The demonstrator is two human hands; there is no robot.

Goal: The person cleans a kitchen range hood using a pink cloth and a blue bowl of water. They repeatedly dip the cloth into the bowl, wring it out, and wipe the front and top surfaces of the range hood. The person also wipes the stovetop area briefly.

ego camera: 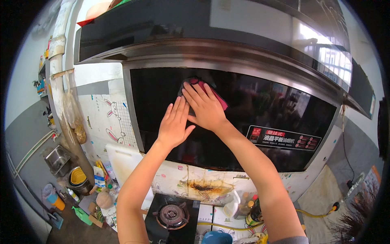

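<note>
A black glass range hood panel (170, 122) in a metal frame fills the middle of the view. My right hand (208, 108) lies flat over a red and dark cloth (220, 100), pressing it against the upper part of the panel. Just to its left, my left hand (175, 123) rests palm down against the glass, thumb apart and nothing in its grasp. Its fingertips reach the cloth's dark lower left edge; whether they press on it I cannot tell. Part of the cloth is hidden under my right hand.
Below the hood stands a gas burner (172, 213) on a black stovetop. Bottles (254, 213) and a white container (232, 207) stand right of it, near a yellow hose (231, 227). A white board (123, 161) leans on the wall at left. The hood's metal ledge (213, 53) juts out above.
</note>
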